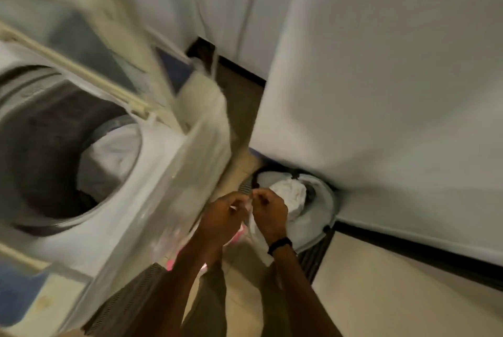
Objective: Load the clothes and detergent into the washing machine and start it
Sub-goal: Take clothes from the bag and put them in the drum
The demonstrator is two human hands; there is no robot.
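One white washing machine (pixel 152 173), round dark drum open, smooth white cloth (pixel 114 154) inside | left hand (pixel 223 214) and right hand (pixel 269 212) together pinch a thin white garment (pixel 257 237), hanging between them beside the machine | round basket (pixel 330 200), crumpled white laundry (pixel 288 195) inside.

Motion smears your view: the washer lid (pixel 81 37) is a blur, the drum (pixel 40 146) runs off the left edge, your left hand (pixel 224 218) covers part of a pink thing (pixel 169 264), and the white strip (pixel 249 214) your fingers (pixel 262 196) pinch is too blurred to name.
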